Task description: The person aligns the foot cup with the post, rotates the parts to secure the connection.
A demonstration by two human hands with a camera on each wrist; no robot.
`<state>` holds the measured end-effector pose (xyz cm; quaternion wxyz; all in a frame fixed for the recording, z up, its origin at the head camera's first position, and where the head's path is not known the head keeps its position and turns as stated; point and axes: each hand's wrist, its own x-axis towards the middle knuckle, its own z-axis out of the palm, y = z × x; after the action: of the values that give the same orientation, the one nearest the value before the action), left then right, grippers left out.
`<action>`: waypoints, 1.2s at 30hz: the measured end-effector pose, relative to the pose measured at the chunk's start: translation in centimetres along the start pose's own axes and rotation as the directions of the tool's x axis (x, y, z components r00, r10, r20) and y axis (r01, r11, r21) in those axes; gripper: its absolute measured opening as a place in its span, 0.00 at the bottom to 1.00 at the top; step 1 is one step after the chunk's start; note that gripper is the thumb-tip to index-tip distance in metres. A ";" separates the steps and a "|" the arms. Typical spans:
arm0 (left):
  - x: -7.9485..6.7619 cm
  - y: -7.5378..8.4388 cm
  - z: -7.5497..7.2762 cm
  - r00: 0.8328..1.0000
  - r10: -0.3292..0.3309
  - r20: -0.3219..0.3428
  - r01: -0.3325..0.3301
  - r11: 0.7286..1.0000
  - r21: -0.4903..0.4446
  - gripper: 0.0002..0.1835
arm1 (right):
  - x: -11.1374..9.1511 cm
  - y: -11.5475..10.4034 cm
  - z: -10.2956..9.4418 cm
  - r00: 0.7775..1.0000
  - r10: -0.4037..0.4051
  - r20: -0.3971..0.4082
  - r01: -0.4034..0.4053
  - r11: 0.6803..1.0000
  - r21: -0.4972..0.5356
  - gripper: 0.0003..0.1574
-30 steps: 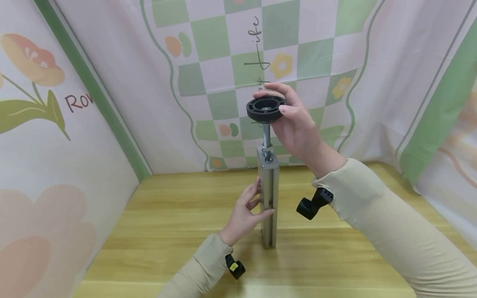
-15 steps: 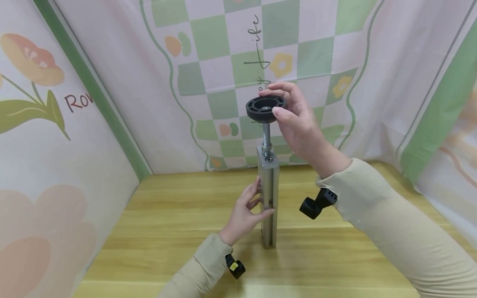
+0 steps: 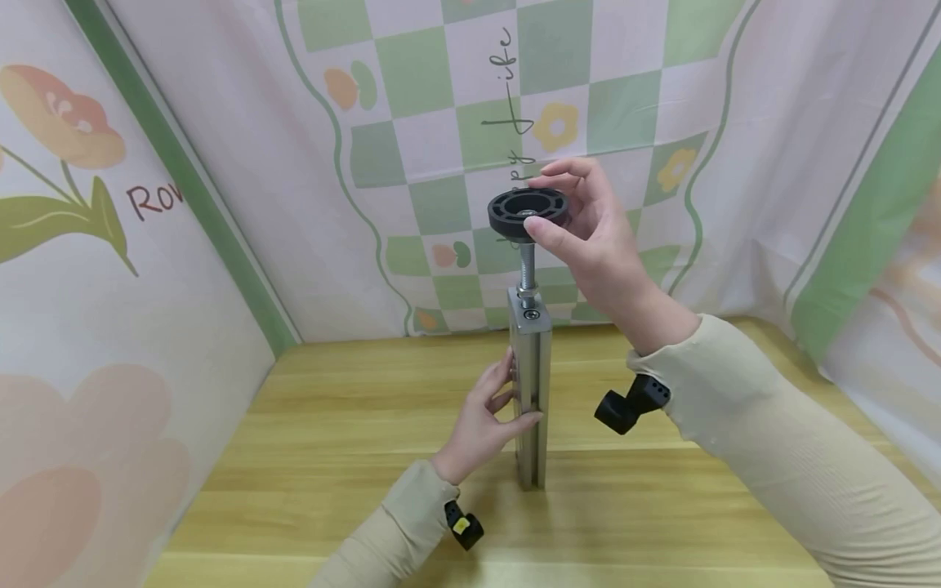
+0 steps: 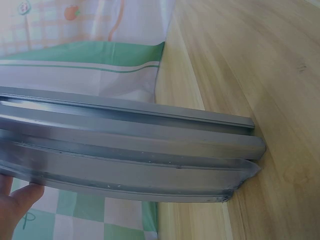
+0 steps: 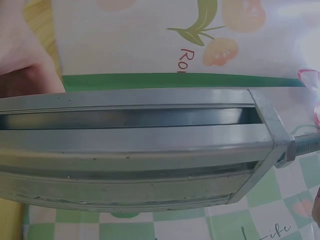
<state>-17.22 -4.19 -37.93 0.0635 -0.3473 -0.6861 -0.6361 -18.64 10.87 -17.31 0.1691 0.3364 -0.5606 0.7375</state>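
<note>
In the head view a silver aluminium profile (image 3: 531,367) stands upright on the table. My left hand (image 3: 474,425) grips it at mid-height, thumb on the near side and fingers on the far side. From its end plate (image 3: 529,324) rises a threaded rod (image 3: 527,265) with a nut (image 3: 527,291). Atop the rod is a round black levelling foot (image 3: 507,224), its ribbed underside facing up. My right hand (image 3: 599,245) pinches the foot's rim, thumb in front and fingers behind. Slots run along the profile (image 5: 130,142) in the right wrist view. The left wrist view shows the profile's lower end (image 4: 240,145) at the table.
The wooden table (image 3: 353,441) extends on both sides of the profile. Behind it hangs a checked green and white curtain (image 3: 419,147). A printed flower panel (image 3: 95,327) borders the left, and another curtain (image 3: 845,269) the right.
My right thumb has moved leftward along the near rim of the levelling foot, and the right wrist has shifted slightly right. The left hand and profile have stayed in place.
</note>
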 end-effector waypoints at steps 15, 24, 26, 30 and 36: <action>0.1 0.1 -0.1 0.999 -0.035 0.029 0.035 0.999 -0.007 0.49 | -0.4 0.0 0.9 0.977 -0.155 -0.147 0.106 0.949 -0.297 0.32; 0.1 0.1 -0.1 0.999 -0.026 0.020 0.026 1.000 -0.012 0.49 | -0.4 0.9 0.8 0.966 -0.244 -0.087 0.209 0.933 -0.292 0.29; 0.0 0.0 -0.1 1.000 -0.018 0.018 0.018 1.000 -0.013 0.48 | -0.3 1.0 0.7 0.972 -0.224 -0.075 0.203 0.954 -0.220 0.24; 0.0 -0.2 -0.1 1.000 -0.005 0.018 0.005 1.000 -0.013 0.49 | 0.2 1.1 0.6 0.991 -0.115 -0.064 0.114 0.993 -0.019 0.21; 0.0 0.0 -0.2 1.000 -0.020 0.015 0.020 1.000 -0.010 0.49 | 0.8 1.0 0.3 1.000 0.004 0.031 -0.010 0.979 0.201 0.24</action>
<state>-17.30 -4.34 -37.87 0.0501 -0.3456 -0.6868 -0.6375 -19.77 10.13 -17.43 0.1232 0.3612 -0.4867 0.7859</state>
